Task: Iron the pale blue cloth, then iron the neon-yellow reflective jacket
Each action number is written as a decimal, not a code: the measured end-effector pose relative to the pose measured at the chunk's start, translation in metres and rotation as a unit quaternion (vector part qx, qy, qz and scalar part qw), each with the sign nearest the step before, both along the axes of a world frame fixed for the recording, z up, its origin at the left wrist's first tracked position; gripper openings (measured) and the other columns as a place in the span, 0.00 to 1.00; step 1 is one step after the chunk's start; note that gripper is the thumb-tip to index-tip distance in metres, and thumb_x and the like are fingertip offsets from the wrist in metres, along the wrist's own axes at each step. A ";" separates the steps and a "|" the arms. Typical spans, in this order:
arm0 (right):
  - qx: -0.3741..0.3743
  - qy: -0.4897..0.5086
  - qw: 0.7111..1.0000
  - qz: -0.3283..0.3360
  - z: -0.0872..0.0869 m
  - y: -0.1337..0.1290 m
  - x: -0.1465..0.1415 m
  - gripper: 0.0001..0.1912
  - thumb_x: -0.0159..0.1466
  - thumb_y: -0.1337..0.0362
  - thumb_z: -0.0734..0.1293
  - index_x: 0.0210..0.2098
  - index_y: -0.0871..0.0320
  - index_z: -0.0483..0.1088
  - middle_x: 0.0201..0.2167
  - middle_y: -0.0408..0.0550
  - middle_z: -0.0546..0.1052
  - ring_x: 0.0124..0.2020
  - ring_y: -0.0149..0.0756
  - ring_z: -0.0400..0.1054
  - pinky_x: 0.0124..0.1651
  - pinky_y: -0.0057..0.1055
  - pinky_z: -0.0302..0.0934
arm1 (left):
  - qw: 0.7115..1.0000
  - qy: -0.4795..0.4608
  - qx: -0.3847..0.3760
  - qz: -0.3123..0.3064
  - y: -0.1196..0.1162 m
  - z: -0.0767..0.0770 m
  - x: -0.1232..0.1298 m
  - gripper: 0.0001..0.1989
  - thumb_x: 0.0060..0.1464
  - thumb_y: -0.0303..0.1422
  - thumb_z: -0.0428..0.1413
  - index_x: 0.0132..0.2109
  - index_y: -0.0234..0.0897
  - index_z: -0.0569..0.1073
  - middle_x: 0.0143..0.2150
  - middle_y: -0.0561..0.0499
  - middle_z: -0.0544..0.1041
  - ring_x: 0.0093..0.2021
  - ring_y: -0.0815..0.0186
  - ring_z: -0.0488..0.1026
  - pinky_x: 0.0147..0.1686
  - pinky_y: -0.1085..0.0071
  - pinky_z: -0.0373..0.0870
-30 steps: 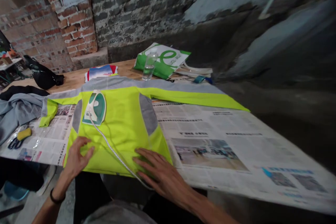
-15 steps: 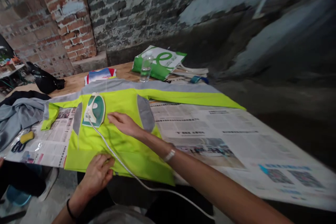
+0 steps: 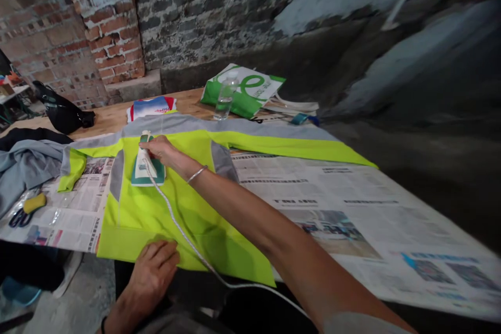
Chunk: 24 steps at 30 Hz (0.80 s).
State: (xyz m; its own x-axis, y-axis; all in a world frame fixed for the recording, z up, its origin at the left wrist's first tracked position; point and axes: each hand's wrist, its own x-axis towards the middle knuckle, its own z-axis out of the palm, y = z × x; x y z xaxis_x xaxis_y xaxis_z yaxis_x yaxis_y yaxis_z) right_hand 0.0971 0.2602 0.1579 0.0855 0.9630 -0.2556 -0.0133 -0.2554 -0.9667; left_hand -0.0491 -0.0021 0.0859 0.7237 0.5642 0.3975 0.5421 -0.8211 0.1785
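Observation:
A neon-yellow and grey long-sleeved sweatshirt (image 3: 188,193) lies spread out, one sleeve stretching far to the right. On its left part sits a green and white iron (image 3: 151,169), sole down on the cloth. My right hand (image 3: 158,148) is closed around the iron's handle, with the forearm reaching across the garment. A pale cord (image 3: 188,237) runs from the iron's rear down over the hem and out past my lap. My left hand (image 3: 154,274) rests at the bottom hem, its fingers laid loosely on the fabric edge; its thumb is hidden.
Newspaper (image 3: 324,219) covers the table. Scissors (image 3: 21,216) and a yellow sponge-like piece (image 3: 35,202) lie left, beside grey clothing (image 3: 31,167). Behind are a black bag (image 3: 64,112), folded cloth (image 3: 151,109), a clear bottle (image 3: 225,102) and a green-white bag (image 3: 250,94).
My right hand has moved left onto the iron and closed on its handle. The iron has turned slightly. My left hand has settled against the hem, fingers flatter.

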 end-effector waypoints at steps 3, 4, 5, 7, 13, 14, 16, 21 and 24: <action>0.014 -0.033 0.999 0.012 -0.007 -0.010 0.004 0.13 0.57 0.62 0.76 0.26 0.61 0.71 0.16 0.39 0.70 0.21 0.29 0.66 0.26 0.23 0.63 | 0.998 -0.042 -0.053 0.018 -0.002 0.002 -0.001 0.10 0.66 0.32 0.52 0.46 0.37 0.78 0.49 0.43 0.82 0.48 0.58 0.80 0.48 0.59 0.81; 0.020 -0.042 0.999 0.018 -0.009 -0.015 0.004 0.12 0.57 0.61 0.76 0.27 0.61 0.72 0.17 0.40 0.71 0.21 0.29 0.67 0.27 0.23 0.63 | 0.994 -0.062 -0.083 0.023 -0.002 0.005 -0.002 0.09 0.65 0.32 0.54 0.44 0.38 0.79 0.47 0.44 0.82 0.46 0.59 0.80 0.47 0.61 0.81; 0.026 -0.049 0.998 0.023 -0.010 -0.020 0.005 0.11 0.58 0.61 0.75 0.28 0.62 0.73 0.19 0.42 0.73 0.22 0.30 0.68 0.29 0.24 0.64 | 0.989 -0.082 -0.117 0.029 -0.001 0.009 -0.003 0.08 0.64 0.33 0.54 0.42 0.39 0.79 0.45 0.45 0.83 0.45 0.61 0.81 0.45 0.64 0.81; 0.041 -0.059 0.997 0.030 -0.012 -0.031 0.012 0.10 0.61 0.60 0.73 0.32 0.61 0.75 0.24 0.44 0.77 0.26 0.32 0.71 0.32 0.25 0.67 | 0.973 -0.133 -0.176 0.061 0.004 0.022 -0.010 0.09 0.64 0.34 0.55 0.41 0.40 0.80 0.42 0.46 0.84 0.42 0.63 0.82 0.43 0.69 0.81; 0.239 -0.399 0.885 0.025 -0.063 -0.090 0.087 0.23 0.72 0.55 0.58 0.59 0.58 0.72 0.58 0.56 0.75 0.59 0.45 0.68 0.62 0.40 0.61 | 0.866 -0.362 -0.204 0.279 0.051 0.079 -0.034 0.16 0.62 0.46 0.56 0.42 0.38 0.80 0.42 0.47 0.84 0.40 0.61 0.81 0.42 0.66 0.80; 0.242 -0.469 0.849 0.031 -0.078 -0.101 0.101 0.27 0.71 0.52 0.58 0.64 0.60 0.68 0.64 0.59 0.68 0.66 0.49 0.60 0.67 0.45 0.54 | 0.847 -0.384 -0.223 0.291 0.065 0.087 -0.033 0.18 0.60 0.47 0.57 0.44 0.38 0.79 0.44 0.46 0.84 0.42 0.60 0.81 0.44 0.65 0.79; 0.224 -0.562 0.793 0.070 -0.105 -0.120 0.124 0.34 0.71 0.47 0.56 0.68 0.61 0.61 0.70 0.59 0.59 0.72 0.52 0.48 0.70 0.51 0.46 | 0.822 -0.407 -0.269 0.293 0.100 0.099 -0.025 0.20 0.56 0.46 0.61 0.49 0.36 0.78 0.49 0.44 0.82 0.49 0.58 0.80 0.52 0.63 0.76; 0.195 -0.616 0.762 0.056 -0.119 -0.128 0.139 0.38 0.72 0.45 0.51 0.71 0.64 0.56 0.72 0.60 0.54 0.72 0.53 0.47 0.70 0.51 0.47 | 0.782 -0.409 -0.334 0.330 0.188 0.095 0.011 0.16 0.54 0.39 0.63 0.46 0.34 0.76 0.42 0.45 0.82 0.46 0.60 0.79 0.48 0.66 0.75; 0.221 -0.616 0.755 0.029 -0.107 -0.119 0.136 0.37 0.73 0.45 0.51 0.72 0.62 0.56 0.72 0.59 0.55 0.72 0.53 0.45 0.70 0.52 0.45 | 0.774 -0.395 -0.370 0.329 0.216 0.089 0.029 0.11 0.59 0.36 0.62 0.45 0.34 0.75 0.36 0.51 0.79 0.36 0.67 0.78 0.39 0.69 0.75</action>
